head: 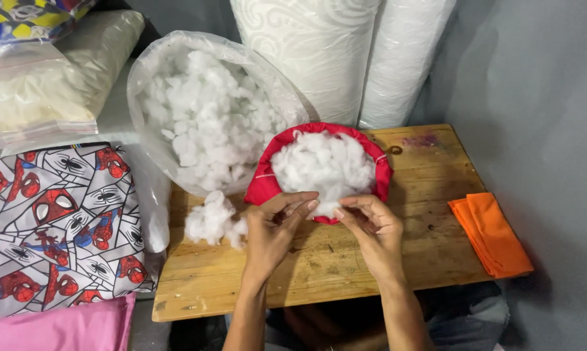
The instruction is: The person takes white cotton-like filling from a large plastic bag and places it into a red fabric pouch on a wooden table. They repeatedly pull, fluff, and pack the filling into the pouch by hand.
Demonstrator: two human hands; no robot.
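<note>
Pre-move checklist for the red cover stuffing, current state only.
1. Both hands on red cover near edge: left hand, right hand - ok.
2. Cover mouth open, white stuffing visible inside - ok.
3. Loose stuffing clump on wooden table, beside left hand - ok.
4. Supply bag open, holds stuffing - ok.
5. Orange cloth clear of hands - ok.
6. Cover seam condition - cannot tell.

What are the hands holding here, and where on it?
Both the left hand and right hand pinch the near rim of the stuffed red fabric cover.
</note>
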